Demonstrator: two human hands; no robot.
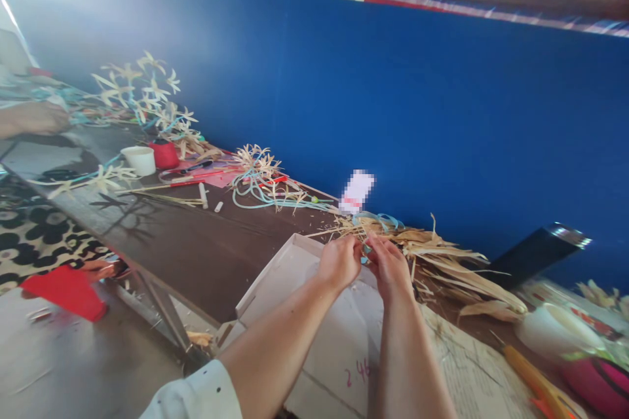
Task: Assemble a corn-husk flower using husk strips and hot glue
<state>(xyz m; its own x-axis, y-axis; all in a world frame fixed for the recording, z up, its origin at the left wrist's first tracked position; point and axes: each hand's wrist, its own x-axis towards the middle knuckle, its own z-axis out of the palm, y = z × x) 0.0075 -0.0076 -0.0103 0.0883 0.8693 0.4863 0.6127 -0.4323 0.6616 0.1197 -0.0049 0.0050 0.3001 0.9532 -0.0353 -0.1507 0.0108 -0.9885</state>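
Both hands meet close together above the far side of a white cardboard box lid. My left hand is closed, its fingers pinched toward the right one. My right hand is closed too, thumb and fingertips pressed together. A small teal bit shows between the fingertips; what they grip is mostly hidden. Just beyond the hands, pale dried husk strips lie in a loose heap. To the left are husk flowers with light-blue stems.
A blue partition rises behind the brown table. Further left are a white cup, a red container and another person's hand. At right are a black box, a white bowl and a yellow-handled tool.
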